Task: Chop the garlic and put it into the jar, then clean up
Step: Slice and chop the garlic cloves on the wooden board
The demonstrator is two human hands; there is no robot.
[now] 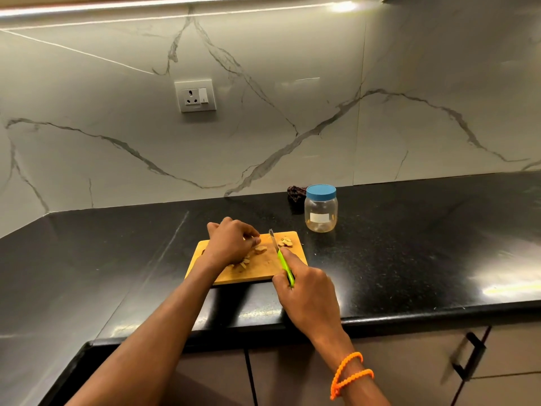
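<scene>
Head view: right hand (307, 291) fingers curled round green knife (282, 259), left hand (231, 243) fingers bent on garlic (257, 249) atop cutting board (257, 272).

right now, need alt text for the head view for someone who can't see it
A person's right hand holds a green-handled knife over garlic pieces on a wooden cutting board, left hand steadying them. A lidded clear jar stands behind on the black counter.

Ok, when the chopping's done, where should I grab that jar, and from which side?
Grip the jar round its clear body, just under the blue lid, coming from the front right. It stands upright, the dark cloth sits behind-left, and the cutting board is front-left.
</scene>
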